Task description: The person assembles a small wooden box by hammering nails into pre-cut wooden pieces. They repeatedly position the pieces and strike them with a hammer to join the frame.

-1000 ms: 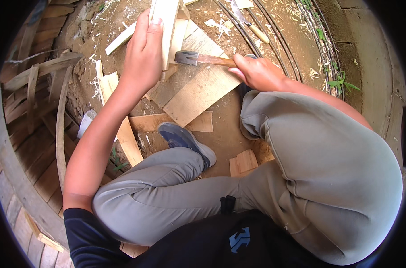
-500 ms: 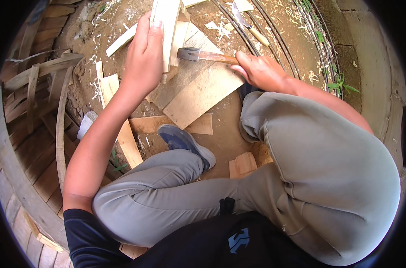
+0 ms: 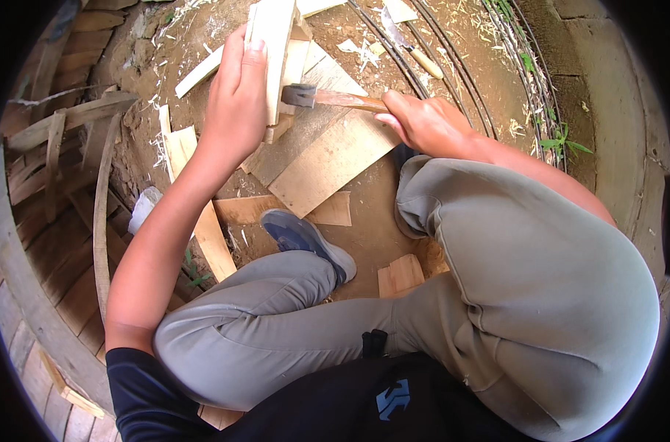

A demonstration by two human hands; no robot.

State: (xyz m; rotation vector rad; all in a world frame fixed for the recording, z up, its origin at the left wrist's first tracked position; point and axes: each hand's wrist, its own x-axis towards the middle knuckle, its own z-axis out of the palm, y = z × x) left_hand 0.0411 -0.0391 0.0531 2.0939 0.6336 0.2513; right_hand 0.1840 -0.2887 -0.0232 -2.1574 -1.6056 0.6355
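Observation:
My left hand (image 3: 235, 99) is wrapped round the edge of a pale wooden piece (image 3: 272, 44), which looks like several boards put together and stands up at the top of the view. In my right hand (image 3: 427, 124) is the wooden handle of a hammer (image 3: 342, 99). Its dark metal head lies against or right beside the right side of the wooden piece, near the lower end; contact cannot be told for sure. Beneath both, flat boards (image 3: 331, 158) lie on the ground, partly hidden by the hammer and the piece.
A knife (image 3: 423, 62) with a light handle lies among dark rods (image 3: 453, 55) at the upper right. Wood strips (image 3: 210, 228) and shavings are scattered on the dirt. A small wood block (image 3: 401, 275) sits between my feet. Slatted wooden work (image 3: 55, 169) stands at the left.
The hammer head has shifted slightly left and down, up to the side of the wooden piece. My left hand has hardly moved and still grips the wood.

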